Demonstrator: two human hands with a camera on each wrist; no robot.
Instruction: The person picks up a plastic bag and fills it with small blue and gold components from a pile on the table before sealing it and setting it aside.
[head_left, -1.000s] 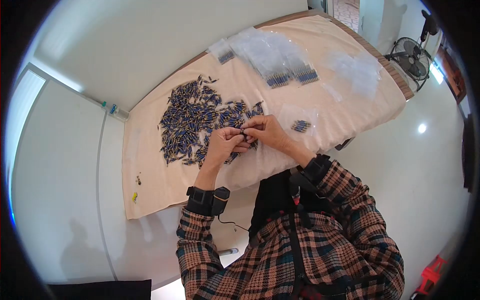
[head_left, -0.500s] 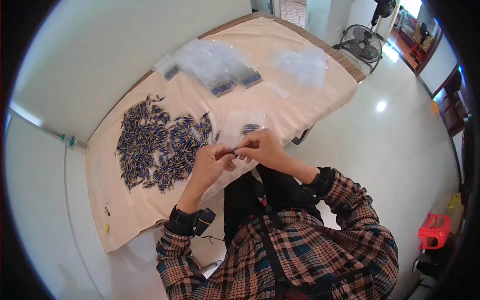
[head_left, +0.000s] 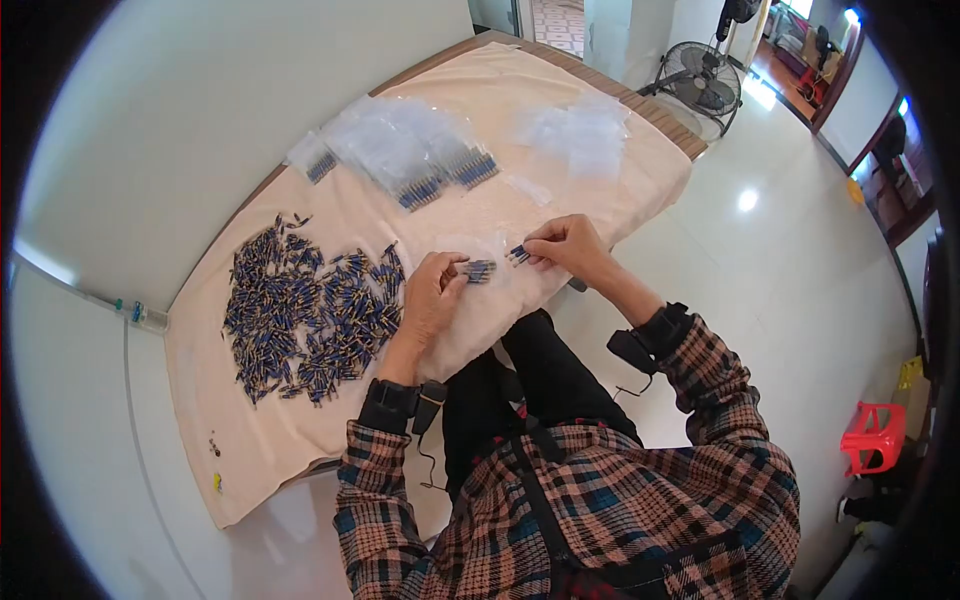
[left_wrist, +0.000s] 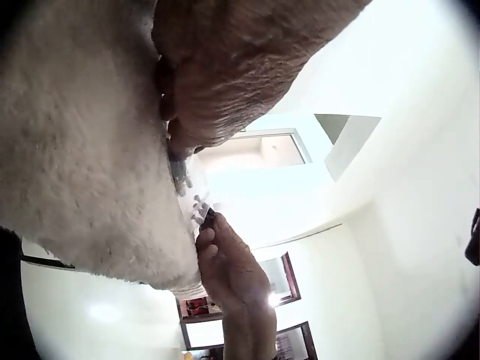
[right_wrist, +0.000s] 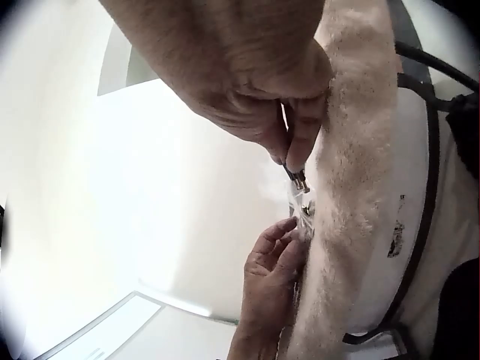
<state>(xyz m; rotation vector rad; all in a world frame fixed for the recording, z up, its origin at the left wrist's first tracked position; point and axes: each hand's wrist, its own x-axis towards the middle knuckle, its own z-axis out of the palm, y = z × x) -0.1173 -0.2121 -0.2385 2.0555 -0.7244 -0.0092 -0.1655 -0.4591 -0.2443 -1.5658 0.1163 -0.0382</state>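
My right hand [head_left: 575,245] pinches a few small blue-black plugs [head_left: 518,255] with gold-coloured ends between thumb and fingers. In the right wrist view the gold ends of these plugs [right_wrist: 300,181] point toward the clear plastic bag [right_wrist: 302,223]. My left hand [head_left: 430,300] holds that bag at its left side, with thumb and fingertips at its edge. Inside the bag a row of similar plugs [head_left: 480,271] lies side by side. To the left of my left hand spreads a large loose pile of plugs [head_left: 290,315].
Filled clear bags [head_left: 400,150] overlap at the back of the cloth-covered table [head_left: 455,225]. Flat clear bags [head_left: 575,135] lie at the back right. A small yellow item [head_left: 217,482] is near the left front corner. A fan [head_left: 700,80] stands beyond the table.
Both hands were together over the pile's edge, fingering small plugs. They have moved right and parted: the left holds the bag, the right carries the plugs to its right side. The head view has shifted.
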